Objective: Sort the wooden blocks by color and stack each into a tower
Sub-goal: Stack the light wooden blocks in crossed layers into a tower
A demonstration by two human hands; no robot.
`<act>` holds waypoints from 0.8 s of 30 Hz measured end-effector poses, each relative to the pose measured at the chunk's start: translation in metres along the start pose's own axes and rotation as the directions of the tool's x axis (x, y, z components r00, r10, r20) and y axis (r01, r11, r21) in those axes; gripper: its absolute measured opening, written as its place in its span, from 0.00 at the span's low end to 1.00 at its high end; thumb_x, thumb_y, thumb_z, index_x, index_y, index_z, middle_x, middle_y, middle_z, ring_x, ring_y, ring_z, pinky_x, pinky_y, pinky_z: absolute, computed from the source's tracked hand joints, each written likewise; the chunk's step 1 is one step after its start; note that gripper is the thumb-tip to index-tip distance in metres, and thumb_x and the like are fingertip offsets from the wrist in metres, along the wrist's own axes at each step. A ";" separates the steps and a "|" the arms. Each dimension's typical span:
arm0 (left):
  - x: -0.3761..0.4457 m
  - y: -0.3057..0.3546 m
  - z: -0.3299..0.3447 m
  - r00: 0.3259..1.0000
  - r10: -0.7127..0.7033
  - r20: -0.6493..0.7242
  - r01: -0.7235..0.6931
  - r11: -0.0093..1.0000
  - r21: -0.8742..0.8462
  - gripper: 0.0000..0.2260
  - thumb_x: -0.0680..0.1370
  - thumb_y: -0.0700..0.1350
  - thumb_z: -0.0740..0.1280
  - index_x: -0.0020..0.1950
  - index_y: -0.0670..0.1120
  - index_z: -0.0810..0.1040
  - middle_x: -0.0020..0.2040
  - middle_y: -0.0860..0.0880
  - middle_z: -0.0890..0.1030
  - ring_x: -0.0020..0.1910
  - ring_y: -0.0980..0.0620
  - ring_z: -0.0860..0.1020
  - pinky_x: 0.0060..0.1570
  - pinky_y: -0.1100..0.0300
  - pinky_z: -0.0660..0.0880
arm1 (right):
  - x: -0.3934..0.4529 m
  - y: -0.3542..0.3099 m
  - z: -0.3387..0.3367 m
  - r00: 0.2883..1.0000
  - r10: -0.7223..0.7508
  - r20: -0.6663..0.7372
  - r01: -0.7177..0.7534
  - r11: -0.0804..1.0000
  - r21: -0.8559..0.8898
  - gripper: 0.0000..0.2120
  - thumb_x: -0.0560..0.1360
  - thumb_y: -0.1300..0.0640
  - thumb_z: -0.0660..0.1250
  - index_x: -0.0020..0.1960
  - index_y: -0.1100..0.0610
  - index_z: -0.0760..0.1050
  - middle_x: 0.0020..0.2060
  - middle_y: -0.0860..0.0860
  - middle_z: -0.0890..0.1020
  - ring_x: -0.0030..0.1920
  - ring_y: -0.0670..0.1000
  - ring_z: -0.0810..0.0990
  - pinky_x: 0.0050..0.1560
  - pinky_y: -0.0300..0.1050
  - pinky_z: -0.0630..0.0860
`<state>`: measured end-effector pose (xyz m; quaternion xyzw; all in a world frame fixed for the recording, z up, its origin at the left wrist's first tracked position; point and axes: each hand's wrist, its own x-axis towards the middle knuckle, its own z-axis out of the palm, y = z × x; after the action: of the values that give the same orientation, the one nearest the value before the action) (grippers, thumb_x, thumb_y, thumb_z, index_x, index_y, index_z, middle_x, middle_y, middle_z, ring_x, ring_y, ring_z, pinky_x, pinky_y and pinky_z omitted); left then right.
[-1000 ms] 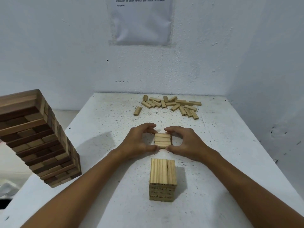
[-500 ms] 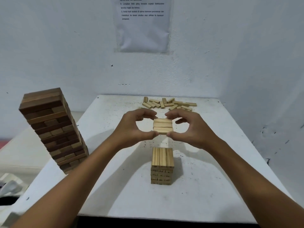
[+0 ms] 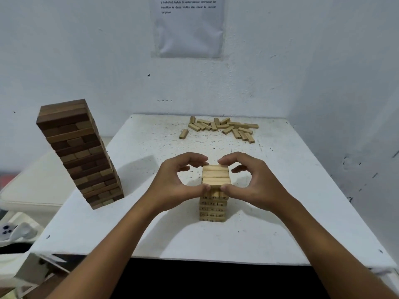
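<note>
At the middle of the white table (image 3: 138, 223), the left hand (image 3: 174, 182) and right hand (image 3: 252, 182) pinch a layer of three pale wooden blocks (image 3: 216, 175), seemingly just touching the short pale wooden tower (image 3: 212, 208), so the person should square its edges before releasing.

Bare test room: white walls (image 3: 302, 61), taped instruction sheet (image 3: 187, 29), speckled table (image 3: 151, 223).

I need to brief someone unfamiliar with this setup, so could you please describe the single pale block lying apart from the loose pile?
Start at the white table and look to its far edge, where loose pale wooden blocks lie scattered near the wall. Just left of that pile lies one lone pale wooden block. Unlike its neighbours, it touches no other block.
</note>
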<state>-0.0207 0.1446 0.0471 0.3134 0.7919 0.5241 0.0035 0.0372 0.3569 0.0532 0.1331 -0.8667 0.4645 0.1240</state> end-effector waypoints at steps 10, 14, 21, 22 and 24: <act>-0.010 -0.006 0.005 1.000 -0.018 -0.014 0.019 1.000 0.023 0.22 0.63 0.54 0.74 0.57 0.56 0.79 0.53 0.58 0.82 0.58 0.54 0.78 0.59 0.54 0.75 | -0.008 0.003 0.008 1.000 0.018 0.002 -0.018 1.000 0.011 0.22 0.65 0.52 0.73 0.57 0.42 0.75 0.55 0.39 0.79 0.59 0.43 0.75 0.57 0.40 0.74; -0.011 -0.009 0.005 1.000 -0.029 -0.010 0.030 0.999 0.022 0.22 0.63 0.54 0.74 0.57 0.55 0.80 0.54 0.58 0.82 0.58 0.53 0.77 0.60 0.52 0.74 | -0.009 0.003 0.010 1.000 0.025 0.007 -0.025 1.000 0.009 0.22 0.65 0.52 0.72 0.57 0.41 0.74 0.55 0.39 0.79 0.59 0.42 0.75 0.56 0.39 0.74; -0.012 -0.011 0.006 0.999 -0.033 -0.002 0.033 0.999 0.019 0.22 0.64 0.55 0.74 0.57 0.55 0.80 0.55 0.57 0.82 0.59 0.53 0.77 0.61 0.51 0.75 | -0.010 0.007 0.011 1.000 0.023 0.013 -0.023 1.000 -0.006 0.22 0.65 0.50 0.72 0.57 0.40 0.73 0.55 0.39 0.78 0.59 0.43 0.75 0.56 0.37 0.74; -0.013 -0.011 0.006 0.999 -0.032 0.000 0.032 0.999 0.019 0.23 0.64 0.56 0.74 0.58 0.55 0.80 0.55 0.57 0.81 0.59 0.53 0.77 0.61 0.51 0.74 | -0.010 0.007 0.012 1.000 0.024 0.015 -0.024 1.000 -0.002 0.22 0.65 0.50 0.72 0.58 0.40 0.73 0.55 0.40 0.78 0.59 0.43 0.75 0.56 0.37 0.73; -0.014 -0.011 0.007 0.999 -0.039 0.008 0.039 0.999 0.025 0.26 0.64 0.57 0.74 0.61 0.55 0.78 0.58 0.59 0.80 0.61 0.55 0.76 0.62 0.51 0.74 | -0.012 0.008 0.011 0.999 0.029 0.014 -0.030 0.999 0.024 0.22 0.66 0.46 0.70 0.59 0.40 0.72 0.56 0.41 0.79 0.60 0.44 0.75 0.56 0.36 0.73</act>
<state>-0.0126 0.1400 0.0301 0.3001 0.8042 0.5129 0.0133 0.0447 0.3532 0.0367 0.1250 -0.8637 0.4759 0.1097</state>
